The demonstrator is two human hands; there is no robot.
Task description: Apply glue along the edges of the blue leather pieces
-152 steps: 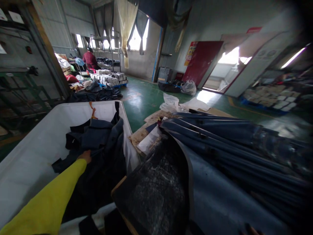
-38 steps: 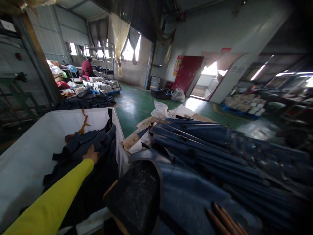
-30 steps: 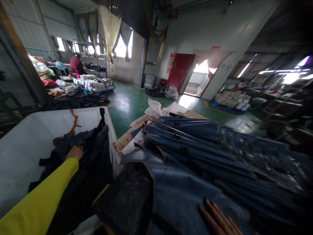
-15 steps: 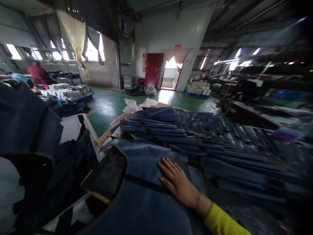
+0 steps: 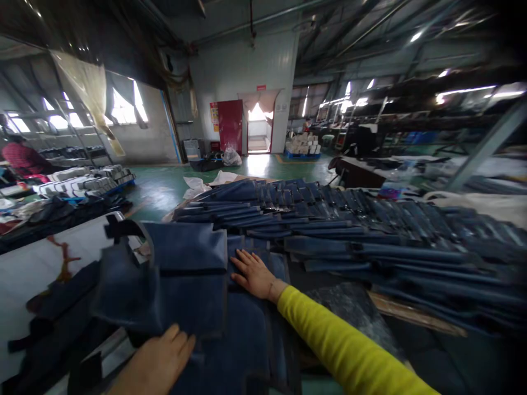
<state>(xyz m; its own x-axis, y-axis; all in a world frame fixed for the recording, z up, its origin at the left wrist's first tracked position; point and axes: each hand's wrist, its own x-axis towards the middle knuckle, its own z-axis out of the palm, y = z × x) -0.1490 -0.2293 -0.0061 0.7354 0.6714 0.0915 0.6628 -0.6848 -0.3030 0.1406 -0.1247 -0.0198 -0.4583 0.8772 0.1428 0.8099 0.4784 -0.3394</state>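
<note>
My right hand (image 5: 256,275) lies flat with fingers spread on dark blue fabric panels (image 5: 247,323), beside the edge of a top panel. That top panel (image 5: 191,258) is dark blue with a black band across it and a paler edge binding. Its left part is bent up and curls over. My left hand (image 5: 158,356) is low in the view, its back upward and fingers stretched close together, over the lower edge of the top panel. Whether its thumb grips the cloth is hidden.
Long rows of folded blue panels (image 5: 321,225) cover the table to the right, near a dark plastic-wrapped slab (image 5: 349,312). A white surface (image 5: 24,274) with dark pieces stands at left. Farther off are stacked white bundles (image 5: 82,181), a red door (image 5: 230,127) and a person (image 5: 20,156).
My view has turned right. The left hand has come into view, and the top panel now lies at the left of my right hand, which stays flat on the cloth.
</note>
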